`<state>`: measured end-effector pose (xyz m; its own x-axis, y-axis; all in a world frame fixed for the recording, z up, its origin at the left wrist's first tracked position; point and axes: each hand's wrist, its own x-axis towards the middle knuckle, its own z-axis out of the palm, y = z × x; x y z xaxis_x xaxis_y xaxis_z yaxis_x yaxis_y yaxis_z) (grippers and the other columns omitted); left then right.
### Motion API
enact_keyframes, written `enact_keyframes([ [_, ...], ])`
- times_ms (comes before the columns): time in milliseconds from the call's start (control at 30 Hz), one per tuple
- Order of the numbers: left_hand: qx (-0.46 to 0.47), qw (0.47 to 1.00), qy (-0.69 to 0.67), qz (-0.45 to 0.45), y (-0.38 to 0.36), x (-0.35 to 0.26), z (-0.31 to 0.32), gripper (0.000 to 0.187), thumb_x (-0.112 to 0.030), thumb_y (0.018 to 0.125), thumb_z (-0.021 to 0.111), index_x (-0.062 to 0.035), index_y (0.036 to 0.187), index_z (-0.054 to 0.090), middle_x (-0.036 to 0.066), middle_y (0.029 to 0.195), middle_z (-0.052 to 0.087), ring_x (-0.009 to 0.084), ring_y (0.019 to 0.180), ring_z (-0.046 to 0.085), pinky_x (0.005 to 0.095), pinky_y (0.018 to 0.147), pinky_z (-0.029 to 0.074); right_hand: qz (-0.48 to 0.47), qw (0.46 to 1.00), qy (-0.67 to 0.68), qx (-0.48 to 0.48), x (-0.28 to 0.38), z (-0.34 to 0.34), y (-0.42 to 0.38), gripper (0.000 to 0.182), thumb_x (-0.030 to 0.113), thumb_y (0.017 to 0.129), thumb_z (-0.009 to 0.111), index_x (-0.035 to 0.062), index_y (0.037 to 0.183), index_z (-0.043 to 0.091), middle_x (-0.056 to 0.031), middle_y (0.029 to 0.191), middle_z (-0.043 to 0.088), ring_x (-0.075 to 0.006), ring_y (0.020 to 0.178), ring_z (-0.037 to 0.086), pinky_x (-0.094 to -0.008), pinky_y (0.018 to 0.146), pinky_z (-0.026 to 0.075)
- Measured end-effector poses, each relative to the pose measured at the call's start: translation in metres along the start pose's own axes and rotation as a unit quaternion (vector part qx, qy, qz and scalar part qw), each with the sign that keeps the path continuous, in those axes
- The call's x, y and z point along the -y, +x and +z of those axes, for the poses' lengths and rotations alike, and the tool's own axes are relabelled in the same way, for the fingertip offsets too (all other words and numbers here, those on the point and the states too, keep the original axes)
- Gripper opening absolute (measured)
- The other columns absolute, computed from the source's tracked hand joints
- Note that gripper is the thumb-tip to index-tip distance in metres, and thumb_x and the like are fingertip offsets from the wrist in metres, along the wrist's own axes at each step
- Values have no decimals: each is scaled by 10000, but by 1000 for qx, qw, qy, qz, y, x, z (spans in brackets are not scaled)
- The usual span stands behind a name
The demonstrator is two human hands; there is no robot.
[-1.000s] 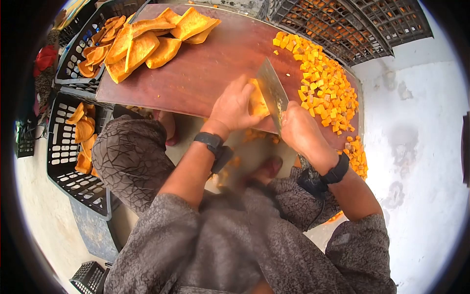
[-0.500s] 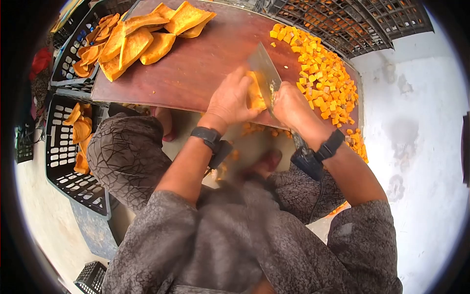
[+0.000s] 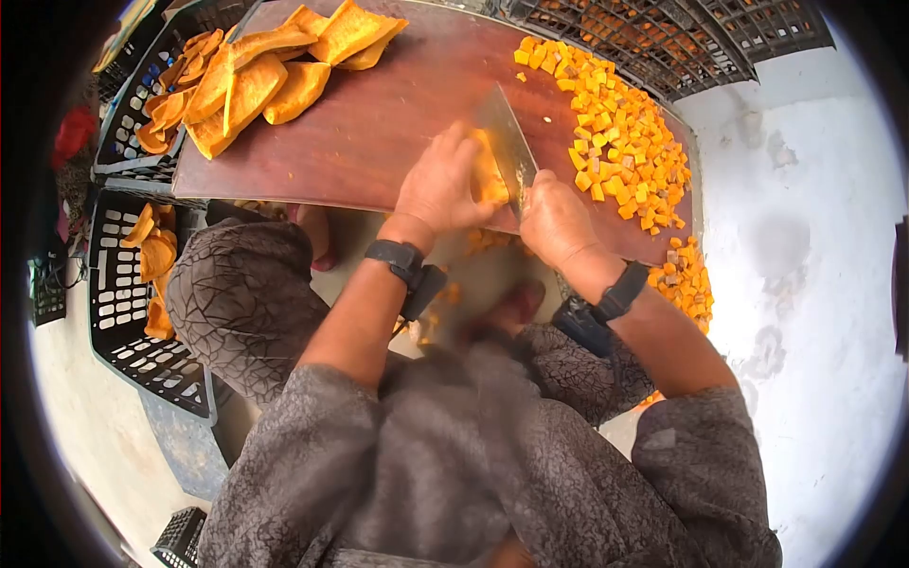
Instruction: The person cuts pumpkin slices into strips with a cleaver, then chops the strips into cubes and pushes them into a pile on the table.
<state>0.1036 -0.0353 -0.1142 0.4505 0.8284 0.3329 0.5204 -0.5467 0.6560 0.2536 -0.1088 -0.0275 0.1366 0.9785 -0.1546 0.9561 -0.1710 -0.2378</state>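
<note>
My left hand (image 3: 437,180) is closed on a piece of orange pumpkin (image 3: 489,172) near the front edge of the reddish-brown table (image 3: 379,133). Right beside that piece stands the broad blade of a cleaver (image 3: 513,142), its flat side facing the pumpkin. My right hand (image 3: 557,216) wraps round the cleaver's handle, which the fingers mostly hide. To the right lies a heap of pumpkin cubes (image 3: 625,142). Large pumpkin slabs (image 3: 251,85) are stacked at the table's far left. The cleaver's lower edge is hard to make out.
Black plastic crates (image 3: 109,275) with curved pumpkin pieces stand to the left. More crates (image 3: 653,43) line the table's far side. Another pile of cubes (image 3: 684,284) lies below the table's right end, near a white wall (image 3: 795,237). My knees are under the front edge.
Both hands, the cleaver and the pumpkin piece have shifted slightly left. The whole view has also moved a little. Both grips stay the same.
</note>
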Motion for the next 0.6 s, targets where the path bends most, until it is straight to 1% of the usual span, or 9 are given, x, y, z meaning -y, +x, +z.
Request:
enact_keyframes([
  [33, 1, 1000, -4, 1, 2, 0, -3, 741, -384, 608, 815, -10, 1184, 537, 317, 1386, 420, 443, 1269, 448, 443, 1078, 392, -11, 1000, 4, -20, 1, 5, 6, 178, 140, 900, 560, -37, 902, 535, -301, 826, 637, -468, 827, 631, -519, 736, 507],
  [100, 9, 1000, -13, 7, -1, -4, -4, 738, -382, 609, 814, -9, 1184, 537, 318, 1389, 419, 446, 1277, 443, 442, 1080, 390, -19, 999, 3, -27, -3, 6, 6, 176, 140, 899, 561, -34, 909, 532, -295, 823, 638, -464, 825, 633, -517, 735, 508],
  [167, 19, 1000, -11, -16, 0, -5, -6, 732, -374, 612, 809, -7, 1184, 538, 319, 1390, 419, 448, 1288, 434, 442, 1088, 383, -30, 999, -4, -37, -6, 1, 6, 174, 139, 899, 561, -31, 916, 528, -289, 819, 639, -460, 822, 635, -515, 733, 510],
  [333, 1, 1000, -11, -9, -2, 0, 1, 742, -371, 608, 803, -5, 1193, 530, 322, 1390, 417, 446, 1283, 439, 449, 1093, 377, -33, 999, 6, 8, 4, -23, -6, 154, 121, 886, 564, -26, 922, 534, -276, 825, 646, -449, 819, 640, -512, 732, 511],
  [367, -7, 1000, -11, -1, 0, 0, 2, 747, -369, 604, 801, -5, 1196, 526, 323, 1389, 418, 445, 1283, 440, 452, 1095, 375, -32, 999, 6, 8, 2, -16, -2, 154, 121, 886, 564, -26, 922, 534, -276, 825, 646, -449, 819, 640, -512, 732, 511],
  [433, -5, 1000, -1, -1, 1, 1, 4, 747, -365, 602, 800, -4, 1195, 525, 323, 1386, 421, 445, 1282, 441, 453, 1096, 375, -27, 999, 5, -24, -2, 4, 9, 136, 105, 881, 555, -27, 914, 547, -279, 847, 651, -444, 842, 644, -506, 750, 516],
  [500, -5, 1000, 16, -3, -1, 3, 1, 747, -361, 599, 799, -3, 1194, 524, 322, 1383, 424, 444, 1280, 442, 455, 1096, 374, -30, 999, 9, -30, 1, 7, 30, 136, 102, 881, 551, -30, 912, 548, -283, 856, 652, -442, 854, 646, -503, 758, 518],
  [600, -8, 1000, -22, 17, 1, -1, -2, 739, -353, 597, 798, -2, 1188, 525, 323, 1381, 426, 446, 1279, 442, 457, 1100, 371, -32, 999, 9, -40, 6, 5, 34, 143, 102, 882, 547, -39, 907, 550, -290, 860, 653, -442, 869, 649, -498, 766, 521],
])
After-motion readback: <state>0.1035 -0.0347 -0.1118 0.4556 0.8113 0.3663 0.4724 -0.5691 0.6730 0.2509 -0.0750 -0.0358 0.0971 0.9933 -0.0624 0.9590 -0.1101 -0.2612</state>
